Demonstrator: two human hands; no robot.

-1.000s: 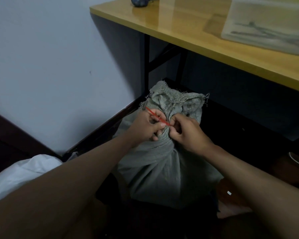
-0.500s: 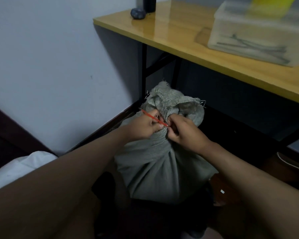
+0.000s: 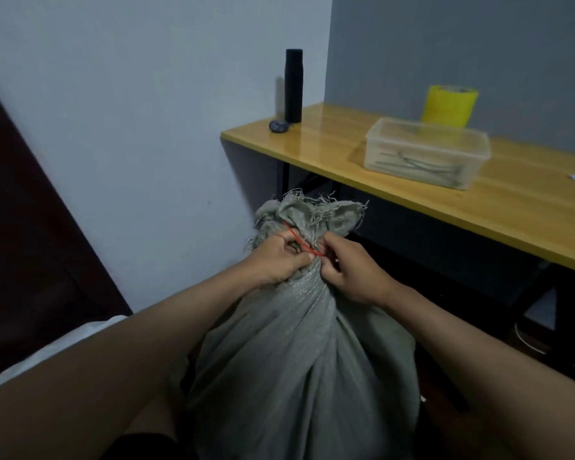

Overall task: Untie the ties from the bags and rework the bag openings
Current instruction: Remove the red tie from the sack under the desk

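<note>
One grey bag (image 3: 299,343), its base cut off; left hand (image 3: 273,260) and right hand (image 3: 352,273) both pinch its one red tie (image 3: 301,242), partly hidden.

Bag (image 3: 299,343): coarse woven grey cloth, matt, frayed top. Table (image 3: 412,180): glossy wood. Box (image 3: 425,152) right of centre: clear plastic. Bottle (image 3: 293,84) looked matt black.

Two bare forearms enter from the lower edge, one from 7 o'clock, one from 5 o'clock. No sleeves, watch, rings or gloves show on either. The left hand (image 3: 276,260) and right hand (image 3: 352,273) are ungloved, with short nails. A dark garment edge shows at 6 o'clock.
</note>
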